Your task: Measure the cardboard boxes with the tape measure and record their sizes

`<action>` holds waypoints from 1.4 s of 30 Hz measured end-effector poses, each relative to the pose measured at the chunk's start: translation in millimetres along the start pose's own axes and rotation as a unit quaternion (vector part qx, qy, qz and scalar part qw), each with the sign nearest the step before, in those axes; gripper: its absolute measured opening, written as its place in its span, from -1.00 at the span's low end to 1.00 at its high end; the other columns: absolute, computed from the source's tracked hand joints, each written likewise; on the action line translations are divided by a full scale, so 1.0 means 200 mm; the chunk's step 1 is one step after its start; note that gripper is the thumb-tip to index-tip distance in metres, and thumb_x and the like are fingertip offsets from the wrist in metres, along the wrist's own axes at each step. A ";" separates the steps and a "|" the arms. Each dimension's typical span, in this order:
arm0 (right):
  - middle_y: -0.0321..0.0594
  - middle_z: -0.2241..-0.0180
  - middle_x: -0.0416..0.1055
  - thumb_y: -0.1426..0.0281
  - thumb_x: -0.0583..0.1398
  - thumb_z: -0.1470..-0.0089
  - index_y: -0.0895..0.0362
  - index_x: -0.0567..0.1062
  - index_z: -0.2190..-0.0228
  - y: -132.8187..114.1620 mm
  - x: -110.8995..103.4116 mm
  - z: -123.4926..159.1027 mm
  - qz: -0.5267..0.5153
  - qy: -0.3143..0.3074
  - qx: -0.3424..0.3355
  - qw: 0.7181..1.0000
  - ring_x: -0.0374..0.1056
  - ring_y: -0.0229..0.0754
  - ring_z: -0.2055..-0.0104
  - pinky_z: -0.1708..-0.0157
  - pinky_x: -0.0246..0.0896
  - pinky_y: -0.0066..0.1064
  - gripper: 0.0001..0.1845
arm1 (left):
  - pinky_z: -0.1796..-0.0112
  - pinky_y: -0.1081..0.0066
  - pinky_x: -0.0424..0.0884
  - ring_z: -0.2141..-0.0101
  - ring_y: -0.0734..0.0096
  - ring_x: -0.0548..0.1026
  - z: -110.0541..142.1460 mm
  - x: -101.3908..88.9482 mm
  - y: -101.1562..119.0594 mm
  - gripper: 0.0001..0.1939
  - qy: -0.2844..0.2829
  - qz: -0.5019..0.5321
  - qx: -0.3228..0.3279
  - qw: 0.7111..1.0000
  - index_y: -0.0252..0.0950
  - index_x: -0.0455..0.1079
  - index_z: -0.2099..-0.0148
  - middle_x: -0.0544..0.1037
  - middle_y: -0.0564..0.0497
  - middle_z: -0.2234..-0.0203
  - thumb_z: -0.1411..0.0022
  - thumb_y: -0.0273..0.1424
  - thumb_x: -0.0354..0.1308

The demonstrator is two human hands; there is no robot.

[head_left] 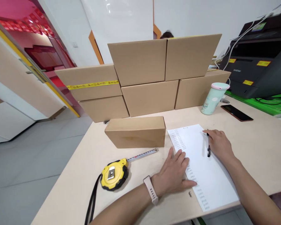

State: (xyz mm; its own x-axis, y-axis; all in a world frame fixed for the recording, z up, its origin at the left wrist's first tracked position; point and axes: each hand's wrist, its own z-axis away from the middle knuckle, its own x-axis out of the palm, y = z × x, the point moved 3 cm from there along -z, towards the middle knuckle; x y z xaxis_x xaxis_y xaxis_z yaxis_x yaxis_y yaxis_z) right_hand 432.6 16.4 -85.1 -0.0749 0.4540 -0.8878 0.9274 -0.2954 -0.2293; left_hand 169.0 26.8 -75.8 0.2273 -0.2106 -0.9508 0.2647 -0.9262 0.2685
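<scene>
My left hand, with a pale pink watch band on the wrist, lies palm down with its fingers spread. It rests across the left edge of a white sheet of paper that bears columns of small print. On the upper right part of this sheet, my right hand is curled around a black pen, whose lower end points toward me. Left of my left hand lies a yellow and black tape measure, its blade partly pulled out. Just behind the blade sits a small cardboard box.
Stacked cardboard boxes stand across the back of the table, one with yellow tape. To the right are a mint cup, a dark phone and a black printer. A person's head shows behind the boxes.
</scene>
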 end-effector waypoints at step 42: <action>-0.01 -0.05 0.37 0.05 0.11 -0.08 0.05 0.21 -0.22 -1.38 -0.24 -0.27 -0.080 -0.155 -0.351 0.920 0.26 0.10 -0.06 -0.01 0.07 -0.08 -0.27 | 0.01 0.17 0.34 -0.02 0.05 0.39 1.11 -0.55 -0.22 -0.33 0.097 0.213 -0.397 0.888 0.01 0.24 -0.21 0.43 0.01 -0.04 0.01 -0.31 0.16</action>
State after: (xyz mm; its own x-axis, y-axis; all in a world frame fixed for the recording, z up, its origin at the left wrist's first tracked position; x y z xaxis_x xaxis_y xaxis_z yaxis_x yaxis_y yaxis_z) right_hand 200.2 121.5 43.3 -0.2310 0.1506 -0.9612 0.8956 0.4190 -0.1496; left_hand -76.9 21.9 -17.7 0.6019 -0.3591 -0.7133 0.6756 -0.2473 0.6945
